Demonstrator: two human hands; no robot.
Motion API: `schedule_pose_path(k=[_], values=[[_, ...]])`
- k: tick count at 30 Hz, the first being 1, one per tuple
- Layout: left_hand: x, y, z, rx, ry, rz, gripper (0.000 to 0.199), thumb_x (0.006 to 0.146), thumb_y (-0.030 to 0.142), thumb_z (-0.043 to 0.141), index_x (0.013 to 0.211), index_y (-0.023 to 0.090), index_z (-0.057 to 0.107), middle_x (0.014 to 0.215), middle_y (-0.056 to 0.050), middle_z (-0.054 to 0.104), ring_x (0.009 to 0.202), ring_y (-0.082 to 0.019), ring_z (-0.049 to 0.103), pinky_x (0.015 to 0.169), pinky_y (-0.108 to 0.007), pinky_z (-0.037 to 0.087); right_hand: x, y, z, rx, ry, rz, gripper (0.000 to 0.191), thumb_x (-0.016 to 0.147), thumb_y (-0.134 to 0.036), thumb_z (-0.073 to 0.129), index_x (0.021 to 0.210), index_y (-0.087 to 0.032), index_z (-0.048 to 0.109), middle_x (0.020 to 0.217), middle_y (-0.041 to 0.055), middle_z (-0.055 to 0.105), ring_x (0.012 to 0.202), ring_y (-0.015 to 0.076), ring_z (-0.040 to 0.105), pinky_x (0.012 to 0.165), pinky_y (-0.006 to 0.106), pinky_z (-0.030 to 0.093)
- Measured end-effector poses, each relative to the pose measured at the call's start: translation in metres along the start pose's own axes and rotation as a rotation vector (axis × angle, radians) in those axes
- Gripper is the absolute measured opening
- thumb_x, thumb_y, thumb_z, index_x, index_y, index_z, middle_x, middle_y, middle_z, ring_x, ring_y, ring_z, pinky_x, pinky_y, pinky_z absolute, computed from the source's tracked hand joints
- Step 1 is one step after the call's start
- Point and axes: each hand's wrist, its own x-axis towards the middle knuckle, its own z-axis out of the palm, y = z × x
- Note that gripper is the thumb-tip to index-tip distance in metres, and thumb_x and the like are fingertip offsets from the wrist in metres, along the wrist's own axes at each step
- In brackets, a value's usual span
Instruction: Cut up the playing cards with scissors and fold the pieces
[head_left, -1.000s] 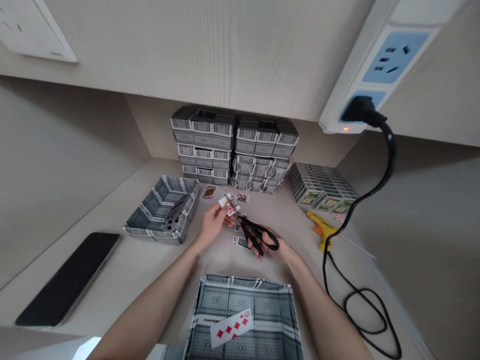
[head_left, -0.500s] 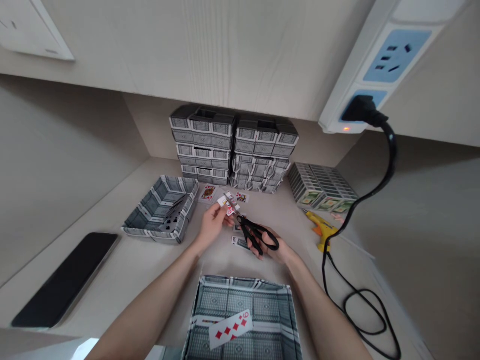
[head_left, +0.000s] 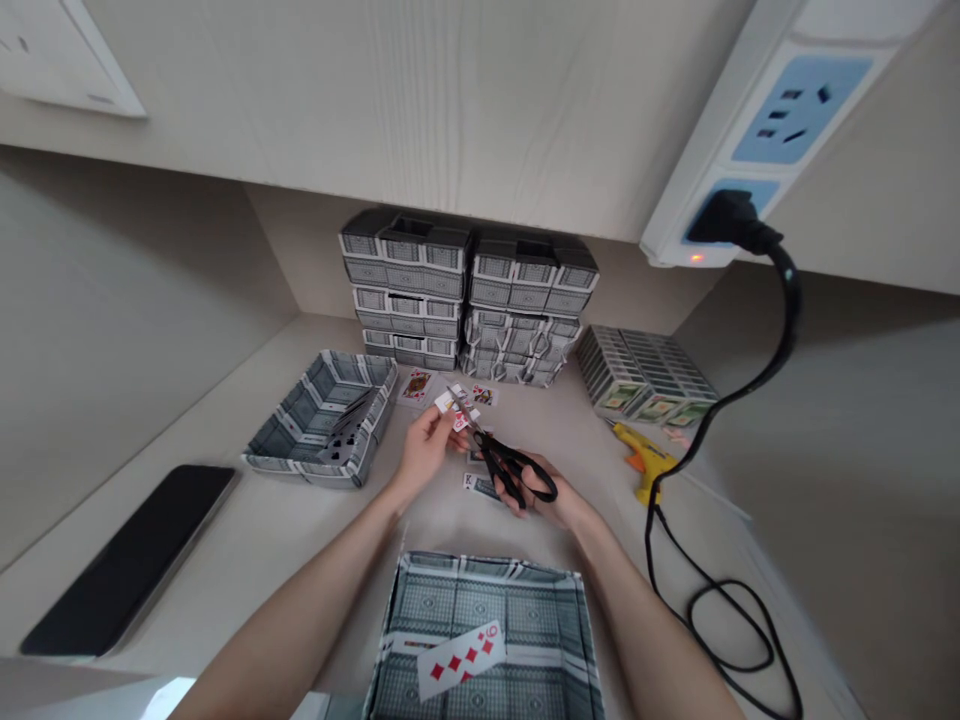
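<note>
Pinched in my left hand (head_left: pixel 426 445) is a small playing card (head_left: pixel 447 404), white with red print. My right hand (head_left: pixel 536 488) grips black-handled scissors (head_left: pixel 506 462), whose blades reach up and left across the card. Beneath the scissors a king card (head_left: pixel 480 486) lies partly covered on the table. Two face cards, one of them a red-bordered card (head_left: pixel 418 384), lie just beyond my left hand. Between my forearms stands an open box made of playing cards (head_left: pixel 525 600), with a nine of diamonds (head_left: pixel 460 660) lying in it.
A second card box (head_left: pixel 259 455) holding loose cards stands at left, near a black phone (head_left: pixel 131 560). Stacked card boxes (head_left: pixel 409 270) line the back. At right are packs of cards (head_left: pixel 645 370), a yellow glue gun (head_left: pixel 643 460), its black cable and a power strip (head_left: pixel 795 110).
Almost nothing differs. Both hands, the card and the scissors keep nearly the same position; the view has shifted very slightly.
</note>
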Motion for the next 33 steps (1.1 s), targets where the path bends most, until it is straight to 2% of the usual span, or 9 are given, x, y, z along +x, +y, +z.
schedule_pose_path(k=[3,6,13,29,33], values=[[0.0,0.0,0.0,0.007,0.005,0.004,0.023,0.072,0.039,0.057,0.07,0.016,0.054,0.054,0.002,0.058,0.044,-0.012,0.054,0.046,-0.025,0.046,0.0,0.001,-0.001,-0.033,-0.013,-0.006,0.054,0.06,-0.064,0.06,0.075,-0.012,0.058,0.053,0.0004,0.049,0.043,0.008,0.039,0.036,0.02,0.028],[0.0,0.0,0.0,0.015,0.013,0.013,0.023,0.072,0.039,0.056,0.07,0.016,0.055,0.054,0.002,0.058,0.043,-0.012,0.054,0.046,-0.024,0.045,0.0,0.003,-0.001,-0.026,-0.024,-0.002,0.05,0.063,-0.061,0.06,0.072,-0.012,0.058,0.051,0.0005,0.049,0.044,0.0087,0.04,0.037,0.02,0.028],[0.0,0.001,0.0,0.011,0.023,0.018,0.022,0.072,0.038,0.056,0.071,0.016,0.056,0.054,0.001,0.059,0.044,-0.013,0.054,0.046,-0.024,0.044,0.001,0.002,0.004,-0.024,0.006,-0.005,0.05,0.062,-0.059,0.063,0.075,-0.012,0.058,0.06,0.0027,0.051,0.045,0.0076,0.039,0.036,0.02,0.028],[0.0,0.001,-0.002,0.029,0.022,0.005,0.024,0.072,0.04,0.054,0.071,0.016,0.054,0.055,0.001,0.059,0.044,-0.012,0.053,0.046,-0.024,0.044,0.002,-0.005,0.01,-0.095,0.07,0.041,0.053,0.056,-0.061,0.065,0.072,-0.011,0.056,0.048,-0.0025,0.047,0.036,0.0049,0.033,0.034,0.019,0.022],[0.0,0.002,-0.002,0.011,0.015,-0.013,0.024,0.072,0.039,0.054,0.072,0.016,0.054,0.056,0.001,0.059,0.045,-0.012,0.054,0.047,-0.024,0.044,0.002,-0.007,0.014,-0.057,0.099,0.046,0.054,0.053,-0.058,0.068,0.077,-0.011,0.057,0.054,-0.0015,0.049,0.038,0.0049,0.035,0.034,0.019,0.022]])
